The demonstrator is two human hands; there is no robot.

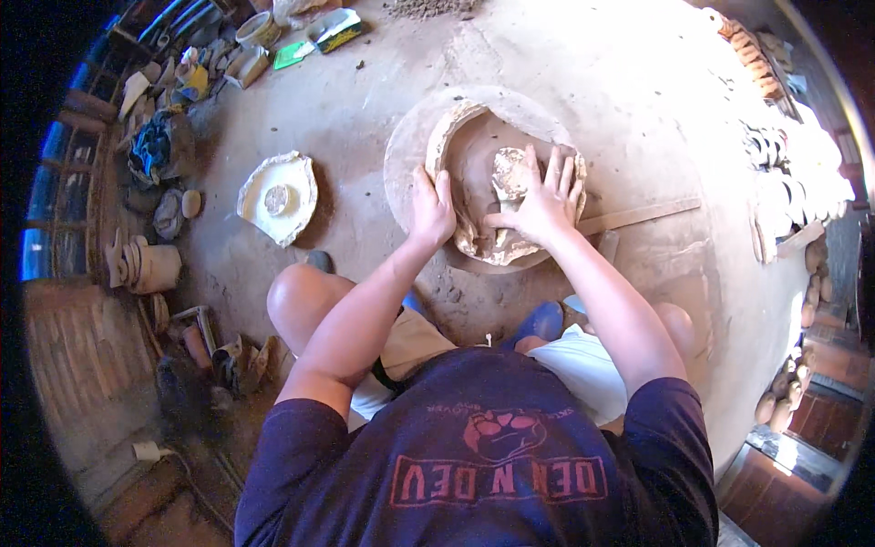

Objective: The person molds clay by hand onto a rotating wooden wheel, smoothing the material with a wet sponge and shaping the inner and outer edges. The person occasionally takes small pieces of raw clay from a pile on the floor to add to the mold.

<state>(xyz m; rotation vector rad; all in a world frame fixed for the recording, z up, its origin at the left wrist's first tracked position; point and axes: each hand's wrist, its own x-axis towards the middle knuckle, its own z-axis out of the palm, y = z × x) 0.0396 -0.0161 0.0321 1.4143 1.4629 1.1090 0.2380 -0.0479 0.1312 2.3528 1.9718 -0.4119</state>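
Dark shirt [497, 428] nearest; left hand [431, 208] at pale basin [447, 128], grip clamped or not can't tell; right hand [544, 202] spread apart; uneven push could crack ragged rim

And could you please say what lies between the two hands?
The head view shows, between left hand and right hand, the brown inside of a round piece and a whitish lump.

mould [444, 134]: rough, plaster-like | strip [649, 214]: matt wood | shirt [488, 438]: cloth
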